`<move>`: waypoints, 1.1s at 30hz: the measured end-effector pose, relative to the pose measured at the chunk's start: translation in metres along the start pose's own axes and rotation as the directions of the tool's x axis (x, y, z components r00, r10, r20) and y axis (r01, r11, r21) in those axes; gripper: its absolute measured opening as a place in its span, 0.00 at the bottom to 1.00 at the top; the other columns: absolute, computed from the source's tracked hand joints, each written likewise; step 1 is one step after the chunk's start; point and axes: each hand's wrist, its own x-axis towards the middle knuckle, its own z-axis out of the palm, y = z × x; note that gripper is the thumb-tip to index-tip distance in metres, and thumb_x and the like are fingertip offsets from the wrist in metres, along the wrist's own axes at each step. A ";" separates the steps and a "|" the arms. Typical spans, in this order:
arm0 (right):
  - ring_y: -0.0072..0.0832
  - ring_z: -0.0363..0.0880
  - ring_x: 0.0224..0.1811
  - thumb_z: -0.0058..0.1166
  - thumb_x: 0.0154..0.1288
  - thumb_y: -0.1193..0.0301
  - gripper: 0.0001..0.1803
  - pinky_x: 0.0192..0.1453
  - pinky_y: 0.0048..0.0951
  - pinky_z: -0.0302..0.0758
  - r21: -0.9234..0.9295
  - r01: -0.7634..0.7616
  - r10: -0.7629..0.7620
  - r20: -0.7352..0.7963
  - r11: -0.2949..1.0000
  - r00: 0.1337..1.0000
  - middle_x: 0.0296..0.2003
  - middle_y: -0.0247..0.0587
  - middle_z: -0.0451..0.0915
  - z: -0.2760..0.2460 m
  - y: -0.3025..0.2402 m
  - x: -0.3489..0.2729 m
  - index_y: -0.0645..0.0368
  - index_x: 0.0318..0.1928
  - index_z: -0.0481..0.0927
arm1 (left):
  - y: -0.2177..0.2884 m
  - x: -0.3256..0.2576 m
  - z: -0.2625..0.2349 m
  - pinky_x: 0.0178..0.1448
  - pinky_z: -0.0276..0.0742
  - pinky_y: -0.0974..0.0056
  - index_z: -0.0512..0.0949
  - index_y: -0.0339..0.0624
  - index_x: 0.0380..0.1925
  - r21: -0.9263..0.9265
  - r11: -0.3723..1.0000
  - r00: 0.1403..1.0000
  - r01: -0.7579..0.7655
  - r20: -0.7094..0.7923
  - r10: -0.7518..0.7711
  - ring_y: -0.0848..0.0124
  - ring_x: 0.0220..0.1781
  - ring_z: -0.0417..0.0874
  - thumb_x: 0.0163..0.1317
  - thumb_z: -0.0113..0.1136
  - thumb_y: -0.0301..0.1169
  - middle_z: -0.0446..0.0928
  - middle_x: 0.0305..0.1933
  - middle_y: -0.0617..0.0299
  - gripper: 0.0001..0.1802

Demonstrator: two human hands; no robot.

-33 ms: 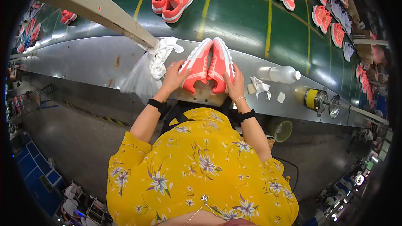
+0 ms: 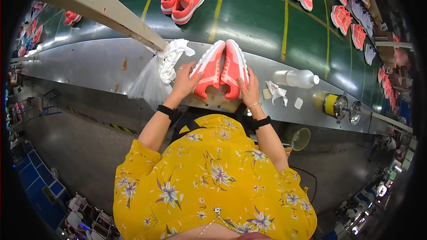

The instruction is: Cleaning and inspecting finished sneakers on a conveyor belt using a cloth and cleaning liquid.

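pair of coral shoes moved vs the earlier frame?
No. The pair of coral shoes sits at the same spot on the metal ledge, same gap to the plastic bottle; left hand and right hand hold it.

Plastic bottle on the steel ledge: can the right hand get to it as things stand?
Probably yes. The plastic bottle lies on its side just right of the right hand, with only a crumpled white cloth between them. But that hand is pressed against the pink shoe pair and would have to let go.

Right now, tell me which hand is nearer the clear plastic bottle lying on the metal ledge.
Right. The right hand holds the right-side pink shoe, just left of the bottle. The left hand is on the other shoe, farther away, beside the white cloth.
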 end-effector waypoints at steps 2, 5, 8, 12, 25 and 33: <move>0.50 0.73 0.59 0.54 0.72 0.59 0.27 0.66 0.44 0.66 0.095 -0.044 0.047 -0.027 0.995 0.999 0.55 0.54 0.77 -0.001 0.004 0.000 0.58 0.65 0.72 | 0.015 -0.003 0.004 0.59 0.74 0.55 0.77 0.39 0.58 0.286 0.941 0.940 -0.180 -0.230 0.250 0.52 0.56 0.76 0.59 0.68 0.34 0.76 0.54 0.49 0.26; 0.47 0.75 0.56 0.53 0.73 0.62 0.19 0.65 0.43 0.68 0.396 -0.187 0.223 -0.044 0.899 0.974 0.49 0.49 0.80 -0.006 0.018 -0.005 0.56 0.58 0.80 | 0.049 -0.009 0.006 0.62 0.71 0.53 0.77 0.46 0.60 0.257 0.887 0.905 -0.385 -0.086 0.418 0.53 0.60 0.74 0.56 0.68 0.31 0.76 0.56 0.52 0.28; 0.44 0.76 0.53 0.52 0.72 0.64 0.15 0.62 0.41 0.69 0.094 -0.150 0.171 -0.284 0.984 0.943 0.45 0.44 0.82 -0.024 0.035 -0.017 0.57 0.52 0.83 | 0.063 -0.014 0.023 0.69 0.66 0.48 0.75 0.55 0.63 0.302 0.730 0.788 -0.613 0.171 0.591 0.55 0.66 0.71 0.53 0.66 0.28 0.71 0.65 0.56 0.33; 0.43 0.71 0.58 0.55 0.70 0.63 0.15 0.65 0.47 0.65 -0.366 -0.250 0.054 -0.471 0.896 0.881 0.53 0.40 0.78 -0.052 0.071 -0.032 0.48 0.54 0.83 | 0.068 -0.013 0.068 0.75 0.60 0.43 0.72 0.66 0.67 0.383 0.579 0.693 -0.720 0.348 0.631 0.57 0.72 0.65 0.52 0.65 0.27 0.64 0.73 0.61 0.38; 0.36 0.74 0.53 0.63 0.61 0.67 0.06 0.64 0.42 0.62 -0.370 -0.092 -0.063 -0.387 0.924 0.920 0.38 0.32 0.83 -0.064 0.095 -0.005 0.47 0.38 0.89 | 0.093 0.006 0.102 0.73 0.63 0.49 0.79 0.57 0.56 0.281 0.478 0.550 -0.833 0.525 0.650 0.59 0.70 0.71 0.58 0.58 0.31 0.72 0.69 0.60 0.23; 0.37 0.75 0.50 0.65 0.59 0.67 0.04 0.58 0.42 0.65 -0.077 0.063 -0.090 -0.431 0.995 0.898 0.36 0.33 0.84 -0.032 0.010 0.066 0.47 0.36 0.88 | 0.086 0.010 0.111 0.70 0.67 0.51 0.84 0.56 0.48 0.289 0.465 0.547 -0.836 0.397 0.737 0.62 0.64 0.76 0.58 0.57 0.33 0.79 0.60 0.64 0.17</move>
